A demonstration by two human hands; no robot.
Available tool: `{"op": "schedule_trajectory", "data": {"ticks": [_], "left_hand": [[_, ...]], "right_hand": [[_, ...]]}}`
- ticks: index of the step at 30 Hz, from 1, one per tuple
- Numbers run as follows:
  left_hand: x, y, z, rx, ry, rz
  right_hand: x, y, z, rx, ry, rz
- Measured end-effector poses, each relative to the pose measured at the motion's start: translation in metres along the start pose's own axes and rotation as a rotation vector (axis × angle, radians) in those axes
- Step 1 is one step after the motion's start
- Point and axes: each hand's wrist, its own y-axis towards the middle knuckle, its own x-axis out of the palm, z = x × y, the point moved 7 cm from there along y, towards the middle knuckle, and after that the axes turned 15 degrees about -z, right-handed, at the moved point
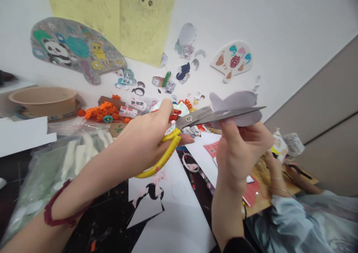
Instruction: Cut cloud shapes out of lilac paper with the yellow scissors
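Note:
Yellow-handled scissors [197,118] are in my left hand [151,130], which is closed around the grips, with a dark red cord bracelet on the wrist. Their blades point right and are parted, one passing in front of a pale grey-white paper cutout [236,99] and the other partly hidden by it. My right hand [240,148] pinches this cutout by its lower edge, thumb in front and fingers mostly behind. The cutout has a rounded, wavy outline. Below the hands lie white paper sheets [175,215] on a dark table.
Decorated fan shapes [78,47] and yellow drawings [145,21] hang on the white wall. A round tan container [44,100], orange craft pieces [104,109] and a clear plastic bag [50,178] stand or lie left. At right, another person's hands [275,167] work above a wooden board.

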Motion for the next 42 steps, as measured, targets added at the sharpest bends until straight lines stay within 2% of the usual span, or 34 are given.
{"op": "schedule_trajectory", "data": {"ticks": [11, 23, 35, 42], "left_hand": [[0.0, -0.002, 0.0, 0.045, 0.003, 0.027], [-0.003, -0.003, 0.003, 0.016, 0.046, 0.025], [-0.003, -0.002, 0.005, 0.016, 0.043, 0.049], [-0.003, -0.002, 0.005, 0.008, 0.034, 0.031]], "right_hand": [[0.002, -0.002, 0.004, 0.015, -0.015, 0.013], [-0.003, 0.0, 0.009, 0.159, -0.027, -0.105], [-0.006, 0.003, 0.002, 0.132, -0.143, -0.149], [-0.003, 0.003, 0.0, 0.123, -0.127, -0.154]]}}
